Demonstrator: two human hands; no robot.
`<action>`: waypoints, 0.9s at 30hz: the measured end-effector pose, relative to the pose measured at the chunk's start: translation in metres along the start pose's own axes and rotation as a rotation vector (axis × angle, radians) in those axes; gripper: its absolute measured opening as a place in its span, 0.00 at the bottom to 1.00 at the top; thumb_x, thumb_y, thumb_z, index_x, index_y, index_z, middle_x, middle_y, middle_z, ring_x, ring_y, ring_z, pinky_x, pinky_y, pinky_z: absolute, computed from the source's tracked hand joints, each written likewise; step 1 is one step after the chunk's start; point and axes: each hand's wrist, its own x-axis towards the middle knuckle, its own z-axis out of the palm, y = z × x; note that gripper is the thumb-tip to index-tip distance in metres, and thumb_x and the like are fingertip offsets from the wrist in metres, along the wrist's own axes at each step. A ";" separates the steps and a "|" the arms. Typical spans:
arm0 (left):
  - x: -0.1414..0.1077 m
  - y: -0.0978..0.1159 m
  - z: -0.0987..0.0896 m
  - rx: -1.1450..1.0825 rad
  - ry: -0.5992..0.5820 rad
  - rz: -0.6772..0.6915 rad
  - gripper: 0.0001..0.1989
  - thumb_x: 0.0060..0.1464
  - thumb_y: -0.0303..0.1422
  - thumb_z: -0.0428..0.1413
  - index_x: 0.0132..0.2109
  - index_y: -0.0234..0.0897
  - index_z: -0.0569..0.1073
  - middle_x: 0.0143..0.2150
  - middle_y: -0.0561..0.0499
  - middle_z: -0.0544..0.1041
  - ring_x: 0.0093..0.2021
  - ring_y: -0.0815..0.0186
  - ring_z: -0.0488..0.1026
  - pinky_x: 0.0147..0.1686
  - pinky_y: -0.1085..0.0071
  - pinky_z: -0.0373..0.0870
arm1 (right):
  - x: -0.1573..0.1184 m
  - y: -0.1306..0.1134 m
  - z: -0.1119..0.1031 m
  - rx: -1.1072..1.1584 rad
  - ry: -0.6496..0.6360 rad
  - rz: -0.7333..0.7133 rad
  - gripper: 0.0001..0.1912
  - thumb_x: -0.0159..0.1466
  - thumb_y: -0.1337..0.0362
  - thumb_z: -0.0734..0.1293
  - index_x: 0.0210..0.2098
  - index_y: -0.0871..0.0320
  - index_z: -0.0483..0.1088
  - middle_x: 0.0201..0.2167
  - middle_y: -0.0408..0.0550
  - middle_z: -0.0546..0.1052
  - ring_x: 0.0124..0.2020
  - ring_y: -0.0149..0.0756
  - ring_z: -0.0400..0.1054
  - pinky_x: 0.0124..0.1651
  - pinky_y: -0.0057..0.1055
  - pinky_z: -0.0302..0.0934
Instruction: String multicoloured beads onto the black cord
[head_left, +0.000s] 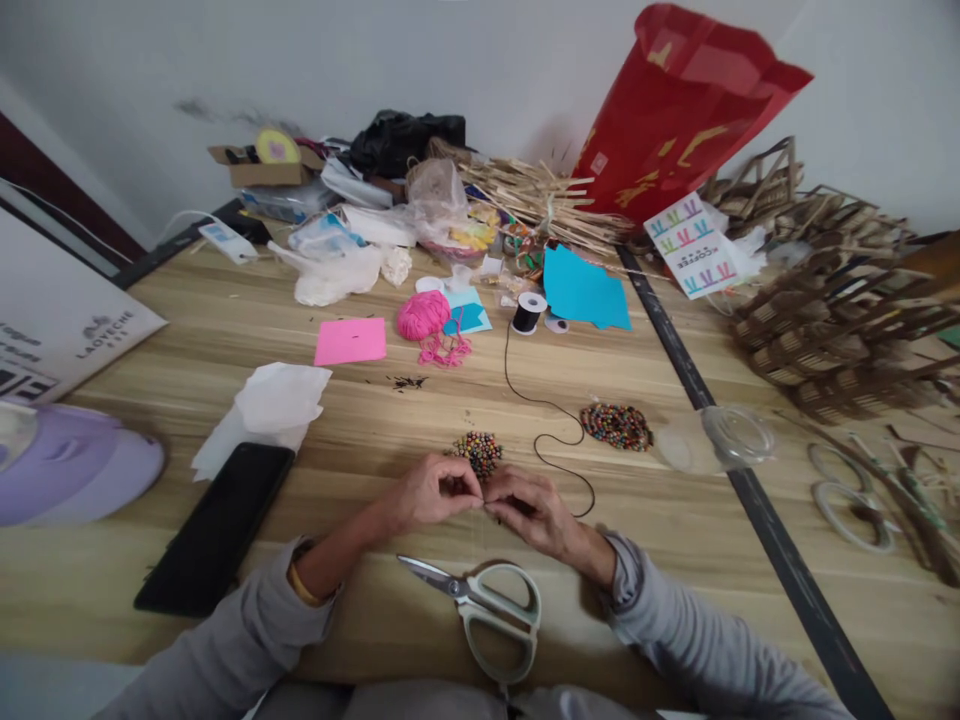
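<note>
My left hand [435, 490] and my right hand [534, 508] meet fingertip to fingertip, both in a pinch, just above the tabletop. A thin black cord [559, 437] runs from a spool [529, 313] in loose curves and disappears under my right hand. What sits between the left fingertips is too small to make out. Right behind the hands lies a pile of small multicoloured beads [480, 452], partly covered by them. To the right is a heap of strung beads [618, 427]. Scissors [487, 610] with white handles lie in front of my hands, blades pointing left.
On the left lie a black phone [217, 528] and crumpled white paper [274, 405]. Pink yarn [423, 316], a pink card [350, 341] and blue sheets [586, 288] lie farther back. Woven baskets [832, 340] and a clear coil [739, 433] are at the right. A red bag [675, 120] stands behind.
</note>
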 end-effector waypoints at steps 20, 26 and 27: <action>-0.002 0.009 -0.013 -0.134 0.156 -0.072 0.07 0.51 0.32 0.56 0.31 0.32 0.75 0.28 0.49 0.77 0.30 0.68 0.71 0.33 0.74 0.67 | 0.010 -0.012 -0.003 -0.165 0.093 0.012 0.07 0.67 0.64 0.62 0.36 0.58 0.71 0.33 0.50 0.72 0.35 0.35 0.67 0.37 0.31 0.64; -0.001 -0.002 -0.031 -0.153 0.361 -0.119 0.09 0.53 0.34 0.54 0.31 0.32 0.74 0.28 0.50 0.76 0.30 0.67 0.71 0.33 0.74 0.67 | 0.022 -0.009 -0.003 -0.119 0.131 0.005 0.05 0.67 0.66 0.63 0.37 0.57 0.71 0.32 0.49 0.73 0.35 0.35 0.68 0.38 0.32 0.64; -0.002 -0.003 -0.033 -0.100 0.361 -0.121 0.08 0.53 0.33 0.54 0.32 0.32 0.74 0.28 0.50 0.77 0.30 0.67 0.71 0.33 0.73 0.67 | 0.024 -0.008 -0.001 -0.113 0.143 0.009 0.04 0.67 0.66 0.64 0.37 0.57 0.71 0.31 0.48 0.74 0.34 0.35 0.68 0.38 0.32 0.64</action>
